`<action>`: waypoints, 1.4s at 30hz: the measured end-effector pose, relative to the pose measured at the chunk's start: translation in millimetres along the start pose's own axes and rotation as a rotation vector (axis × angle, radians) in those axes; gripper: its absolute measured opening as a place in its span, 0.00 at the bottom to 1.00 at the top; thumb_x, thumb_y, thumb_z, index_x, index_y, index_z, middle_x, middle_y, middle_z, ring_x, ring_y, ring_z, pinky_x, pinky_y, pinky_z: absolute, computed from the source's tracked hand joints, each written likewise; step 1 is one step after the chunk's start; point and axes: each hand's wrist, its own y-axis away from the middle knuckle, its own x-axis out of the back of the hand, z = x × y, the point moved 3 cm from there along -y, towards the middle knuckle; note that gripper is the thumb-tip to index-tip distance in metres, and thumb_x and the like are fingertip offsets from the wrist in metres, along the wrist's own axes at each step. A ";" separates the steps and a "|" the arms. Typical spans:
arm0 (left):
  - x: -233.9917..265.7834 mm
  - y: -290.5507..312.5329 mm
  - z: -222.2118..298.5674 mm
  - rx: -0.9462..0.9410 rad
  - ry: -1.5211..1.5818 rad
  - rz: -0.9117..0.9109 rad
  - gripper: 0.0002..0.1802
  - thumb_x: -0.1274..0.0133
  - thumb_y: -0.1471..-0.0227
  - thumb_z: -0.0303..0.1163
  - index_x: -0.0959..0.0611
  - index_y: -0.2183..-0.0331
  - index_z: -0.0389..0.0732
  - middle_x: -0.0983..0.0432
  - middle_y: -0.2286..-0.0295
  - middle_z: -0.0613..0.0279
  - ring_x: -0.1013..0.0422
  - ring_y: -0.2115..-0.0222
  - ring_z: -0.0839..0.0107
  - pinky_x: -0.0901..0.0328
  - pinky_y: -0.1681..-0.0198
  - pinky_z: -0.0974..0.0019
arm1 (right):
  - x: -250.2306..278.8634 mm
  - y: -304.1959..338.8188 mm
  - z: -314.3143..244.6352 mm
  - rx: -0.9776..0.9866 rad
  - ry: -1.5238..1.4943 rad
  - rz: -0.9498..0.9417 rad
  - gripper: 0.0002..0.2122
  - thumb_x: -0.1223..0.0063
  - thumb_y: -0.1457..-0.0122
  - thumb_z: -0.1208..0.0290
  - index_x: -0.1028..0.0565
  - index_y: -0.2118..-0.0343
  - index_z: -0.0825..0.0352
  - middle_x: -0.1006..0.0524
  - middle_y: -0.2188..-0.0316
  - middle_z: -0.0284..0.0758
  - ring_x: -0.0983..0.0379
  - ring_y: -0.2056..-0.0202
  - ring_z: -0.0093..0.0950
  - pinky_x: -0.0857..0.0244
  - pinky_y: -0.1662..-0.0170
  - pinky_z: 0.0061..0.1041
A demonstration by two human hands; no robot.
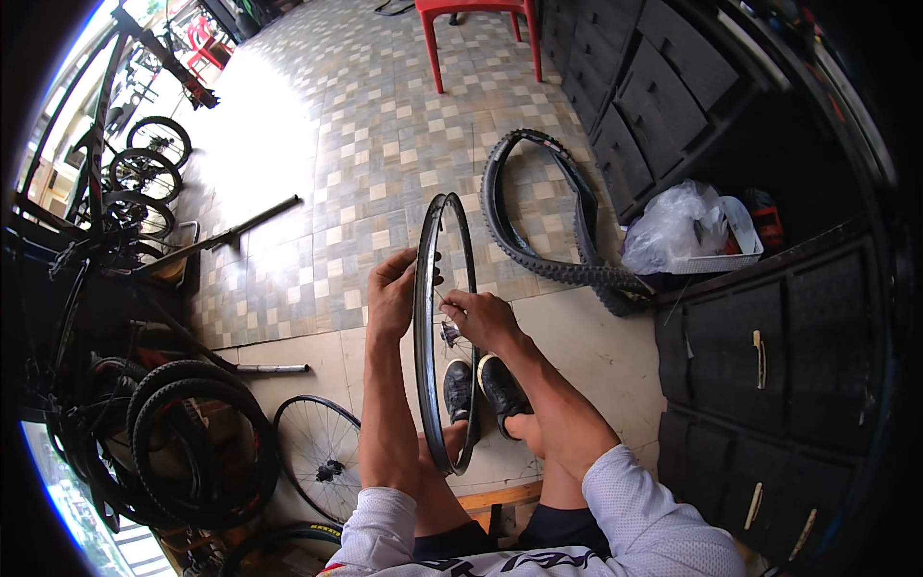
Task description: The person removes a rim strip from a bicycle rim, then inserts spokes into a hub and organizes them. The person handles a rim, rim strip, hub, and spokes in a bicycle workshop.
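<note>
A dark bicycle rim (424, 332) stands upright and edge-on in front of me, its lower part between my legs. My left hand (392, 290) is closed around the rim's left side, with fingertips showing through to the inner side. My right hand (484, 318) reaches inside the rim, thumb and fingers pinched on a thin piece that looks like a spoke (439, 296). Just below that hand a small hub (450, 334) with thin spokes shows through the rim. Whether those spokes join the rim I cannot tell.
A knobby tire (495, 207) lies on the tiled floor ahead to the right. Black drawers (726, 348) line the right side, with a white basket (721, 262) holding a plastic bag. At left are stacked tires (207, 385), a spoked wheel (317, 438) and a bike frame. A red chair (478, 8) stands ahead.
</note>
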 end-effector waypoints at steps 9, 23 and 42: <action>-15.9 25.7 31.4 0.190 0.177 0.008 0.37 0.44 0.39 0.40 0.38 0.37 0.34 0.29 0.46 0.50 0.30 0.45 0.55 0.31 0.49 0.50 | 27.9 7.0 35.6 -0.182 -0.074 0.196 0.08 0.51 0.35 0.62 0.22 0.58 0.55 0.17 0.69 0.39 0.20 0.64 0.45 0.29 0.63 0.43; -40.7 41.1 36.3 -0.101 -0.604 0.123 0.16 0.40 0.50 0.35 0.20 0.63 0.33 0.20 0.74 0.52 0.25 0.73 0.63 0.33 0.69 0.59 | 265.1 234.4 -36.0 0.444 -0.439 0.786 0.11 0.56 0.28 0.67 0.25 0.57 0.69 0.25 0.70 0.27 0.31 0.68 0.17 0.37 0.60 0.18; -336.7 219.7 187.0 -0.480 0.026 -0.144 0.19 0.52 0.47 0.14 0.39 0.56 0.33 0.30 0.61 0.47 0.22 0.63 0.57 0.19 0.63 0.59 | 321.0 677.6 -34.7 0.185 -0.501 1.093 0.11 0.57 0.28 0.63 0.27 0.60 0.65 0.38 0.81 0.23 0.44 0.78 0.12 0.49 0.72 0.15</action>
